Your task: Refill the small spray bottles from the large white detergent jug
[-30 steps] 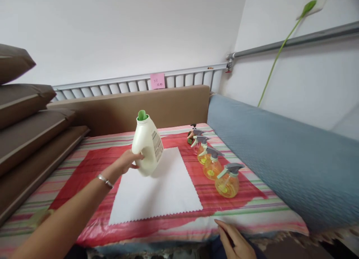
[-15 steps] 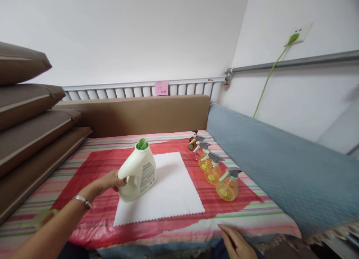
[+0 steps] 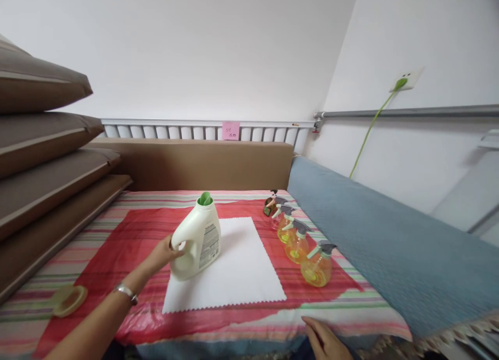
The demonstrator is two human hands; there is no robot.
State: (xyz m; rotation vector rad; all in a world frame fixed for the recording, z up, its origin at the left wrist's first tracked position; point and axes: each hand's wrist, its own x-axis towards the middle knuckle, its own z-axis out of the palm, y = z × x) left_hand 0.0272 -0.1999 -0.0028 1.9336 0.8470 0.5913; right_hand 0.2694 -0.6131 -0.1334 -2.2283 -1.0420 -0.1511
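Note:
My left hand (image 3: 167, 253) is closed around the handle of a cream-white detergent jug (image 3: 199, 245). The jug is upright, slightly tilted, over the left part of a white sheet (image 3: 249, 266) with zigzag edges. Its green spout (image 3: 205, 199) faces up without a cap; whether its base touches the sheet I cannot tell. My right hand (image 3: 325, 342) lies low at the front edge with fingers stretched out, holding nothing. Nearest to it is a spray bottle (image 3: 317, 266) of clear yellow with a grey trigger, the front one in a row of several.
A dark brown spray bottle (image 3: 268, 206) stands at the row's far end. A pale yellow-green ring (image 3: 70, 300) lies left of my forearm on the red plastic film (image 3: 109, 251). Brown cushions (image 3: 50, 131) are stacked at left; a blue padded side (image 3: 370, 225) borders the right.
The camera view has shifted slightly, and more of the ring shows beside my left forearm. My left hand keeps its hold on the jug, which stays over the same part of the sheet.

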